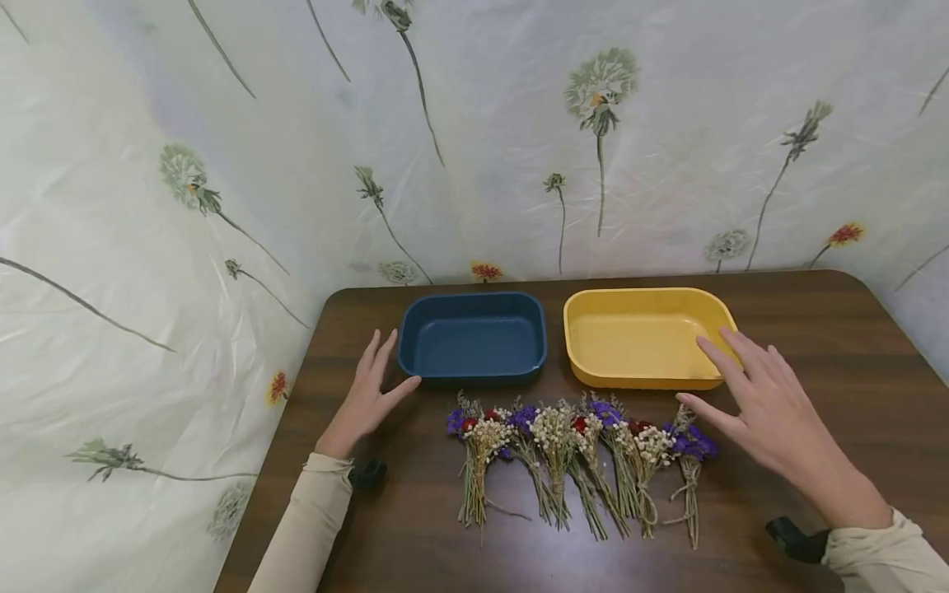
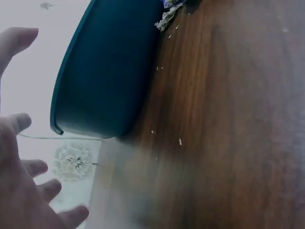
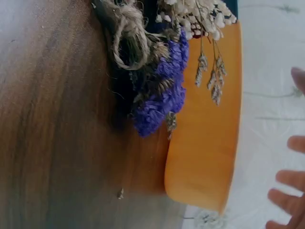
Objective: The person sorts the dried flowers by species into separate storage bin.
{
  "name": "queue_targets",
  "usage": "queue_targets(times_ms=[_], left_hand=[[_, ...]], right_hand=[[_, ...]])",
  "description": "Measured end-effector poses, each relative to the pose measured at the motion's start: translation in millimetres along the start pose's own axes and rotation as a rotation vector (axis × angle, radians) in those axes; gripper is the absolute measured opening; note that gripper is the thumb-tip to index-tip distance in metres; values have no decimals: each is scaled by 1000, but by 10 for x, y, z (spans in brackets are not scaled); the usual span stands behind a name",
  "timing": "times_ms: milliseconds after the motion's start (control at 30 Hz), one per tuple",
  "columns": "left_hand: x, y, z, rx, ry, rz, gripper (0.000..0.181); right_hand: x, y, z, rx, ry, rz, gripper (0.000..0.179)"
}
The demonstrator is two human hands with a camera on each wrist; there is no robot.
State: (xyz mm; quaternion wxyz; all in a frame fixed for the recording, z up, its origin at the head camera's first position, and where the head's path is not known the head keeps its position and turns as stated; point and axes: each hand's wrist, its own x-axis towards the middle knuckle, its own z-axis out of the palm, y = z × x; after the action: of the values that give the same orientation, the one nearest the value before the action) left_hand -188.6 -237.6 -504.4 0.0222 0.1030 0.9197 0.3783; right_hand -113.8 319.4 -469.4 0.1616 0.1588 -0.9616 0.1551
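Near the blue tray's [image 1: 472,346] left end, the left hand's [image 1: 368,403] fingers spread loosely, holding nothing; by the yellow tray's [image 1: 630,346] right end, the right hand's [image 1: 771,412] fingers (equally unburdened) fan out. Between the hands, dried-flower bunches [image 1: 556,432] lie in a row on the table [image 1: 415,519].
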Motion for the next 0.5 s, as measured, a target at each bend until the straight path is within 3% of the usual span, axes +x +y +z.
queue_targets(times_ms=[233,367,500], left_hand=[[158,-119,48,-266,16,24,89],[212,-159,74,-419,27,14,85],[256,-204,105,-500,30,14,83]], right_hand=[[-16,-167,22,54,153,-85,83],[-28,-297,45,85,190,-89,73],[-42,-391,97,146,188,-98,61]])
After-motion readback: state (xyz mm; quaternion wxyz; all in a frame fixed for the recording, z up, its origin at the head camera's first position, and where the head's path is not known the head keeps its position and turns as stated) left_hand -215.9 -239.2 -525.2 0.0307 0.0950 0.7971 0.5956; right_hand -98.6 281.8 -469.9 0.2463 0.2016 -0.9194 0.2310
